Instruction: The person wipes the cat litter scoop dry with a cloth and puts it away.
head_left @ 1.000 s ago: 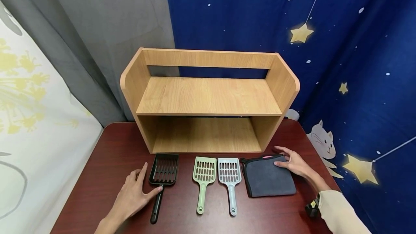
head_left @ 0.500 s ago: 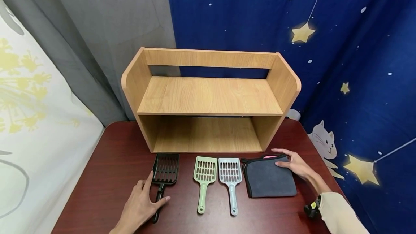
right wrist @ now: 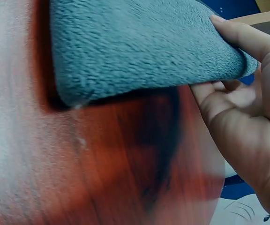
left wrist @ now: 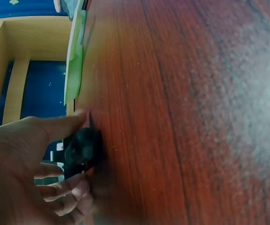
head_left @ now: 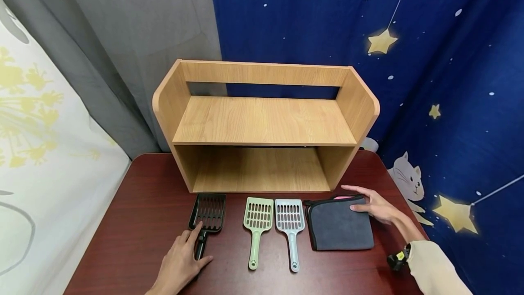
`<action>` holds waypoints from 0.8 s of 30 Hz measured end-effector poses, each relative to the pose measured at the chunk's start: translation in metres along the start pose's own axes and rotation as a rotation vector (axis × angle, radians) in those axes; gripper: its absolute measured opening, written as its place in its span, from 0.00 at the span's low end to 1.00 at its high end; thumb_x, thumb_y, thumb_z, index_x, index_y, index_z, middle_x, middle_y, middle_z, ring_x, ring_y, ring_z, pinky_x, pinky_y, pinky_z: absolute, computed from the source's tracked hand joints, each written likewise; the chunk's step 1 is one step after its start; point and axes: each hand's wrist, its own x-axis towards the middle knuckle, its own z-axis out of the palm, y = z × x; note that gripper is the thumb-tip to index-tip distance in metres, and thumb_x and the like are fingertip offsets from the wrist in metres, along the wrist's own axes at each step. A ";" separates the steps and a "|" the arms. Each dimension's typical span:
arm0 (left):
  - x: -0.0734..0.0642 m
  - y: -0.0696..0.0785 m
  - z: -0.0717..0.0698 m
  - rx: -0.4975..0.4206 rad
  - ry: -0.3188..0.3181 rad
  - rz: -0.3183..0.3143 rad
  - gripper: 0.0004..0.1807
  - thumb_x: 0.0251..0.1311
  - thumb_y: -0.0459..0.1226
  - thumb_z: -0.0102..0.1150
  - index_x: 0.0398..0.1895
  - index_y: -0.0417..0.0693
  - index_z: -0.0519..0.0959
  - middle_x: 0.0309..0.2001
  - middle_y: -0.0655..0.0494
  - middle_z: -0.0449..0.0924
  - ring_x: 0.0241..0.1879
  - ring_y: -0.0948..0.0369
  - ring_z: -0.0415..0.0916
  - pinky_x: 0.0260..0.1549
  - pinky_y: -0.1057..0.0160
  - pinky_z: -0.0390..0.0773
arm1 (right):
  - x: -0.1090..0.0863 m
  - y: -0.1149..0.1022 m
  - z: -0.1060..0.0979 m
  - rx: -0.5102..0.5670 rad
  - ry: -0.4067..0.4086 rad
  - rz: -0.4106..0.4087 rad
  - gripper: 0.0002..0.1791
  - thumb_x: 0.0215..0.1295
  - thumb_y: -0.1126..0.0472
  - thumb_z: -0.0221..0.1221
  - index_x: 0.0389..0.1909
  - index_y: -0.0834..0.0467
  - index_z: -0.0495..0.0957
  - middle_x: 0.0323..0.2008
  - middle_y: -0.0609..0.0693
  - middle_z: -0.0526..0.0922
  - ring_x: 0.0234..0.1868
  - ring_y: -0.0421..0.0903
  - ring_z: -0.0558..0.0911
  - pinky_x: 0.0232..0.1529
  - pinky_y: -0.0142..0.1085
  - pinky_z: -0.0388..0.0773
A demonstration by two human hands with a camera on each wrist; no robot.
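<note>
In the head view my left hand (head_left: 180, 258) lies over the handle of a black slotted litter scoop (head_left: 209, 212). Its thumb is on the handle's right and its fingers on the left; in the left wrist view they stand either side of the handle end (left wrist: 83, 146). My right hand (head_left: 378, 206) grips the upper right of a dark grey fabric pouch (head_left: 340, 226) with black edging. The right wrist view has the thumb on the plush face (right wrist: 139, 47) and fingers under the edge. Between the hands lie a green litter scoop (head_left: 258, 215) and a pale blue one (head_left: 289, 215).
A two-tier wooden shelf (head_left: 262, 144) stands at the back of the dark red table (head_left: 139, 204), just behind the scoops. Curtains (head_left: 294, 17) hang behind it. A little pink shows at the pouch's top edge. A dark device sits on the right wrist (head_left: 397, 258).
My left hand has moved right and nearer, from beside the black scoop to over its handle. The right hand has shifted slightly right on the pouch, and the pouch has barely moved.
</note>
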 end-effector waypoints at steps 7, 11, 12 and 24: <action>0.000 -0.003 0.003 -0.071 0.043 0.018 0.44 0.42 0.31 0.86 0.68 0.37 0.78 0.48 0.43 0.83 0.34 0.50 0.84 0.28 0.49 0.83 | 0.000 -0.006 -0.006 0.130 -0.168 -0.040 0.35 0.74 0.77 0.57 0.78 0.73 0.57 0.71 0.65 0.74 0.57 0.49 0.86 0.53 0.45 0.86; 0.001 -0.006 0.002 -0.114 0.038 -0.003 0.41 0.46 0.27 0.83 0.67 0.34 0.77 0.48 0.40 0.84 0.35 0.46 0.86 0.30 0.48 0.85 | -0.001 -0.008 -0.008 0.194 -0.237 -0.070 0.32 0.75 0.79 0.53 0.77 0.77 0.56 0.70 0.70 0.73 0.60 0.50 0.85 0.56 0.45 0.85; 0.000 -0.007 0.001 -0.123 0.042 -0.007 0.40 0.47 0.26 0.82 0.67 0.33 0.77 0.48 0.39 0.84 0.37 0.44 0.87 0.31 0.47 0.86 | -0.001 -0.009 -0.008 0.201 -0.244 -0.080 0.31 0.75 0.79 0.52 0.76 0.77 0.56 0.71 0.70 0.73 0.60 0.50 0.85 0.57 0.45 0.84; 0.001 -0.011 0.000 -0.162 0.154 -0.043 0.34 0.46 0.22 0.79 0.61 0.30 0.79 0.47 0.34 0.87 0.44 0.39 0.87 0.38 0.39 0.83 | -0.011 -0.022 -0.010 0.238 -0.233 -0.105 0.24 0.76 0.79 0.50 0.71 0.75 0.68 0.67 0.57 0.81 0.46 0.42 0.88 0.37 0.31 0.83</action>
